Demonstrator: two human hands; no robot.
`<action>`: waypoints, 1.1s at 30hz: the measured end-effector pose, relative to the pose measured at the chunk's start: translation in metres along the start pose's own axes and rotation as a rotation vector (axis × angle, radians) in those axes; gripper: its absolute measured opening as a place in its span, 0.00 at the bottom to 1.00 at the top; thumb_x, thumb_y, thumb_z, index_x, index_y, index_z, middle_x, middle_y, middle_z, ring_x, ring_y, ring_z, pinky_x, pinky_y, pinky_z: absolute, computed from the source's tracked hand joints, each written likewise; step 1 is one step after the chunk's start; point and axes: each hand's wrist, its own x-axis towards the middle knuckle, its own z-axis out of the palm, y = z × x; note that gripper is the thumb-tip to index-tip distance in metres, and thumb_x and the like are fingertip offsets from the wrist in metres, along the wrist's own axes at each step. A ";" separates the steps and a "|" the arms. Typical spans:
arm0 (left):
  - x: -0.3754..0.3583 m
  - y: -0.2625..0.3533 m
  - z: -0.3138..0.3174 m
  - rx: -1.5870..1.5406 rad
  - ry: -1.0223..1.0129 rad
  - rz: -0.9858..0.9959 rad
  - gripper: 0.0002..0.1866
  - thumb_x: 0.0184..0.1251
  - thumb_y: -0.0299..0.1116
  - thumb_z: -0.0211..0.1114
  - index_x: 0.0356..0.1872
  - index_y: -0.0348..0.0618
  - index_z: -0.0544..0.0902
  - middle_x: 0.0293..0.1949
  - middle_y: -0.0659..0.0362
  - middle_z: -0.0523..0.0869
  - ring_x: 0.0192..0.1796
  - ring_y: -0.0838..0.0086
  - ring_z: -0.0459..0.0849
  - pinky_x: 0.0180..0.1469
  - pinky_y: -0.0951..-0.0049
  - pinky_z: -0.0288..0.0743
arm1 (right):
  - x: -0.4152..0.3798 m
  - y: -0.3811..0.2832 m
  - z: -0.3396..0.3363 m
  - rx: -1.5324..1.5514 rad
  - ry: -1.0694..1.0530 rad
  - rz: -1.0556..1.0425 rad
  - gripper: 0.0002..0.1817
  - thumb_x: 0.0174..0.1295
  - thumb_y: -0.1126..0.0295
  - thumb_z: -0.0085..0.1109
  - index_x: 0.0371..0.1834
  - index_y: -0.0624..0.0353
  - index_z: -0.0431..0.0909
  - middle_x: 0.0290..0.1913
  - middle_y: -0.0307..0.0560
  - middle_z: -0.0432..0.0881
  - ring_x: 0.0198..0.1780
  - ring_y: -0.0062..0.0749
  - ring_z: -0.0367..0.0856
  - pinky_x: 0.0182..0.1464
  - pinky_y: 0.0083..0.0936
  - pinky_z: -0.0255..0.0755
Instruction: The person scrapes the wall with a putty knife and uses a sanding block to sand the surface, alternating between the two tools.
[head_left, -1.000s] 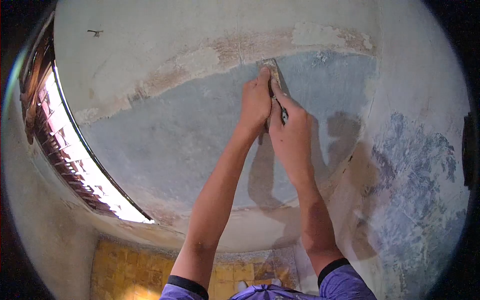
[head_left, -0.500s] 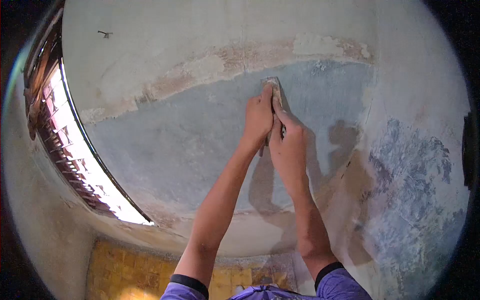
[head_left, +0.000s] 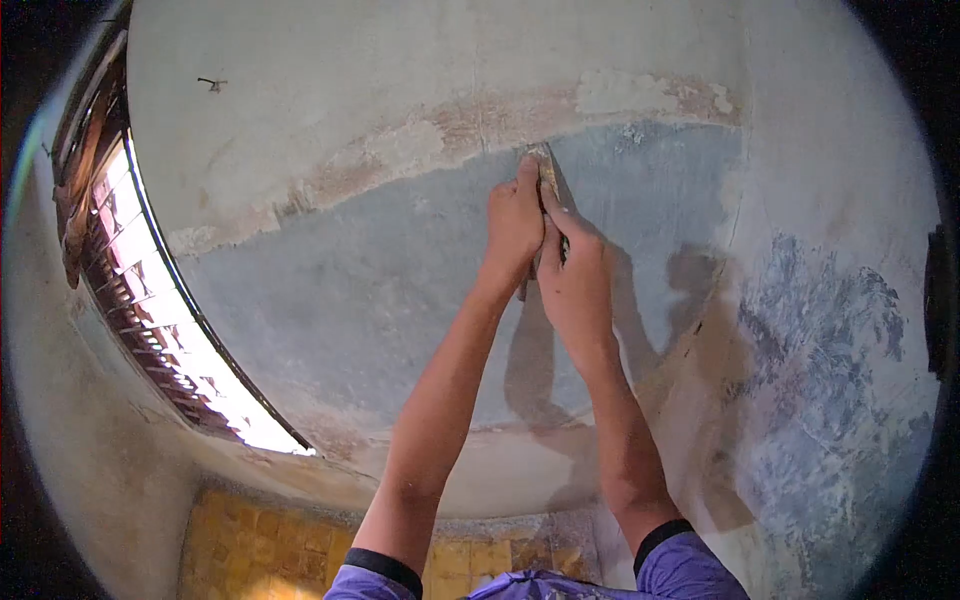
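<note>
Both my arms reach up to a wall (head_left: 380, 270) with a grey-blue scraped patch below a whitish painted band. My left hand (head_left: 512, 222) and my right hand (head_left: 574, 272) are clasped together around a metal scraper (head_left: 546, 165). Its blade tip pokes out above my fingers and presses on the wall right at the upper edge of the grey patch, where brownish bare plaster shows. The scraper's handle is hidden inside my hands.
A bright louvred window (head_left: 150, 300) runs down the left side. Yellow floor tiles (head_left: 260, 540) show at the bottom. A small nail or hook (head_left: 212, 83) sticks out of the wall at upper left. The right wall part (head_left: 820, 340) carries mottled blue paint remains.
Both hands drew the scraper down the wall a little, then pushed it back up to the edge of the grey patch. The grip is unchanged.
</note>
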 end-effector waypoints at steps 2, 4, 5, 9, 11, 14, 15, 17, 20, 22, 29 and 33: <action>-0.002 -0.004 -0.001 0.131 -0.008 0.075 0.29 0.77 0.47 0.46 0.26 0.27 0.76 0.20 0.44 0.77 0.25 0.61 0.73 0.31 0.57 0.68 | -0.006 0.007 0.000 -0.016 -0.019 -0.008 0.20 0.70 0.70 0.47 0.64 0.59 0.74 0.34 0.71 0.80 0.34 0.57 0.80 0.38 0.39 0.73; -0.003 -0.006 -0.002 0.337 -0.015 0.210 0.24 0.77 0.44 0.44 0.39 0.29 0.78 0.29 0.36 0.82 0.30 0.45 0.81 0.37 0.53 0.71 | -0.004 0.009 0.002 -0.010 -0.012 -0.029 0.20 0.70 0.70 0.48 0.64 0.59 0.74 0.34 0.70 0.80 0.34 0.55 0.80 0.38 0.39 0.73; 0.001 -0.005 -0.002 0.257 0.007 0.198 0.26 0.77 0.45 0.45 0.33 0.28 0.77 0.25 0.39 0.80 0.28 0.52 0.78 0.35 0.54 0.70 | 0.003 0.007 0.004 0.001 0.005 -0.042 0.20 0.70 0.71 0.48 0.64 0.59 0.74 0.35 0.69 0.80 0.31 0.47 0.77 0.38 0.36 0.73; 0.001 0.002 0.002 0.075 0.059 0.073 0.33 0.77 0.48 0.46 0.20 0.25 0.76 0.15 0.44 0.76 0.22 0.64 0.72 0.31 0.56 0.68 | 0.004 0.002 -0.003 0.046 -0.021 -0.019 0.19 0.70 0.72 0.49 0.63 0.60 0.75 0.37 0.67 0.82 0.31 0.40 0.78 0.40 0.32 0.72; -0.004 0.001 0.001 0.074 0.060 0.023 0.33 0.77 0.48 0.46 0.20 0.25 0.76 0.15 0.45 0.76 0.21 0.64 0.72 0.31 0.56 0.68 | -0.006 -0.004 -0.008 -0.008 -0.073 0.039 0.19 0.70 0.72 0.48 0.63 0.61 0.75 0.38 0.67 0.82 0.33 0.41 0.81 0.40 0.32 0.73; -0.001 -0.003 -0.001 0.121 0.062 0.059 0.34 0.77 0.49 0.45 0.20 0.25 0.77 0.15 0.45 0.76 0.21 0.64 0.72 0.31 0.56 0.68 | 0.001 0.001 -0.001 -0.076 -0.040 -0.026 0.19 0.70 0.73 0.48 0.63 0.61 0.75 0.39 0.67 0.82 0.39 0.46 0.84 0.42 0.32 0.73; 0.005 -0.001 -0.002 0.148 0.074 0.102 0.34 0.77 0.49 0.46 0.20 0.25 0.77 0.15 0.45 0.76 0.21 0.64 0.72 0.31 0.56 0.68 | 0.005 0.003 0.001 -0.101 -0.014 -0.072 0.19 0.70 0.73 0.47 0.63 0.61 0.75 0.40 0.67 0.82 0.41 0.49 0.85 0.43 0.32 0.73; 0.005 0.005 -0.002 0.156 0.084 0.082 0.33 0.77 0.49 0.46 0.21 0.25 0.78 0.16 0.43 0.77 0.22 0.62 0.74 0.31 0.56 0.68 | 0.007 0.003 -0.002 -0.008 -0.010 -0.092 0.19 0.70 0.73 0.47 0.62 0.62 0.75 0.40 0.67 0.82 0.42 0.54 0.84 0.44 0.33 0.73; -0.008 0.010 -0.005 0.126 0.058 -0.006 0.30 0.77 0.46 0.45 0.27 0.26 0.79 0.20 0.39 0.79 0.24 0.53 0.79 0.32 0.54 0.68 | -0.006 0.006 -0.001 0.017 -0.030 -0.072 0.20 0.71 0.70 0.46 0.64 0.59 0.73 0.33 0.70 0.80 0.38 0.60 0.82 0.38 0.39 0.73; -0.007 0.000 -0.008 0.134 0.013 0.090 0.26 0.76 0.44 0.45 0.34 0.27 0.79 0.23 0.36 0.80 0.27 0.46 0.81 0.32 0.52 0.69 | -0.005 0.004 0.003 0.017 -0.017 -0.085 0.21 0.71 0.69 0.46 0.66 0.58 0.72 0.29 0.71 0.78 0.35 0.62 0.82 0.35 0.41 0.73; 0.024 0.002 -0.027 0.519 -0.042 0.293 0.18 0.73 0.37 0.47 0.49 0.30 0.75 0.28 0.35 0.81 0.32 0.41 0.81 0.34 0.47 0.70 | 0.009 -0.007 0.011 0.058 -0.015 -0.088 0.20 0.69 0.73 0.49 0.64 0.60 0.73 0.35 0.69 0.79 0.34 0.55 0.80 0.39 0.33 0.72; -0.070 -0.051 -0.037 0.529 -0.007 0.458 0.16 0.72 0.31 0.47 0.51 0.30 0.75 0.29 0.35 0.81 0.29 0.42 0.79 0.32 0.49 0.70 | -0.068 0.021 -0.003 0.092 -0.247 0.075 0.24 0.68 0.71 0.52 0.67 0.63 0.69 0.48 0.67 0.81 0.53 0.42 0.82 0.53 0.32 0.71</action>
